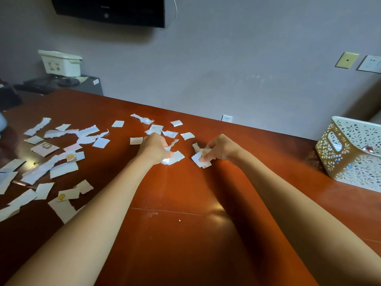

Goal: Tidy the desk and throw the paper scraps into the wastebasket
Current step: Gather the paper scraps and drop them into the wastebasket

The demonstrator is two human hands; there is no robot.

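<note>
Several torn white paper scraps (61, 168) lie scattered over the left and middle of the red-brown desk (185, 203). My left hand (154, 148) reaches among the scraps at mid-desk, its curled fingers and thumb holding a scrap (175, 158). To its right, my right hand (220, 148) pinches a small bunch of scraps (203, 156) just above the desk. A cream openwork wastebasket (350, 153) stands on the desk at the far right, well apart from both hands.
More scraps lie beyond my hands near the desk's far edge (144, 120). A white lidded box (60, 62) sits on a low grey cabinet at the back left. A dark screen hangs on the wall, and wall sockets (370, 64) are at the right.
</note>
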